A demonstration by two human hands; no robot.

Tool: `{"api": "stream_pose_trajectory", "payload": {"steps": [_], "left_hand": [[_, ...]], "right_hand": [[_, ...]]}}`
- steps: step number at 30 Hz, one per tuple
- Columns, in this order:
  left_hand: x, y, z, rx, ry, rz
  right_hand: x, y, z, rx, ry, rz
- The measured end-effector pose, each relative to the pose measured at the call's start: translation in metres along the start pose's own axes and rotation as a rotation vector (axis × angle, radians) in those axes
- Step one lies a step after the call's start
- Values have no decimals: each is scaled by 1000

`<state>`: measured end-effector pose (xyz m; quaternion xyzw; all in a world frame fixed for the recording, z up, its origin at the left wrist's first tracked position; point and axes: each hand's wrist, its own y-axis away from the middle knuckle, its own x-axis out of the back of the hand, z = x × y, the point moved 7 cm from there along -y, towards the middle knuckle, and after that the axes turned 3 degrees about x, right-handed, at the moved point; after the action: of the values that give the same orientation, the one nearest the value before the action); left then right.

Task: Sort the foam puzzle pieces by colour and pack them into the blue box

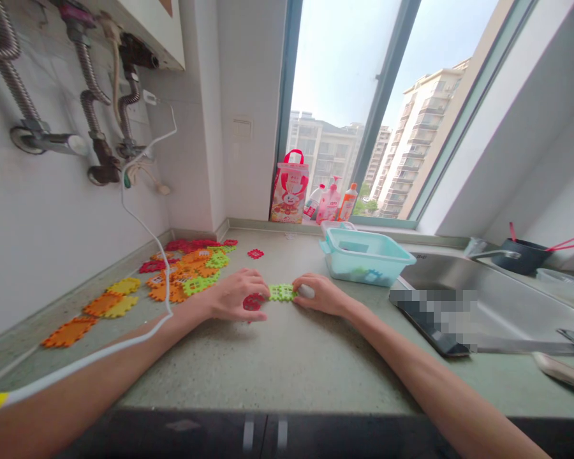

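A light-green interlocking plastic tile (pixel 281 292) with a toothed edge lies on the counter between my two hands. My right hand (pixel 323 295) grips its right end with curled fingers. A small whitish patch (pixel 307 291) shows between that thumb and fingers; I cannot make out what it is. My left hand (pixel 239 294) reaches to the tile's left end, fingers bent and thumb stretched apart. Below its palm shows a red tile (pixel 253 301), which appears to rest on the counter. Another red tile (pixel 255 254) lies farther back.
Orange tiles (pixel 172 280), with red, green and yellow ones, are heaped at the left. A turquoise basket (pixel 370 255) stands right, beside the sink (pixel 497 319). A dark flat device (pixel 425 322) lies at the sink's edge. A white cable (pixel 146 223) crosses my left forearm.
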<state>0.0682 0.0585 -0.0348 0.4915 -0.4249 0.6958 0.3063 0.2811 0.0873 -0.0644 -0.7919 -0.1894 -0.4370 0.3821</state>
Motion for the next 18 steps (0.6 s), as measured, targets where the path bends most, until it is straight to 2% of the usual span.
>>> {"api": "stream_pose_trajectory", "payload": {"steps": [6,9,12,15,18], "left_hand": [[-8,-3,9,-55,24,-26],[-5,-3,-1,4,-56,17],[8,2,-27,167,-191,88],[28,17,-63,425,-386,149],[46,39,-96,707,-562,119]], "right_hand": [[12,0,-5,14,-21,162],[1,0,-10,38,-35,80],[-11,0,-14,59,-45,-3],[-14,-1,-16,51,-40,4],[-12,-2,-18,28,-6,19]]}}
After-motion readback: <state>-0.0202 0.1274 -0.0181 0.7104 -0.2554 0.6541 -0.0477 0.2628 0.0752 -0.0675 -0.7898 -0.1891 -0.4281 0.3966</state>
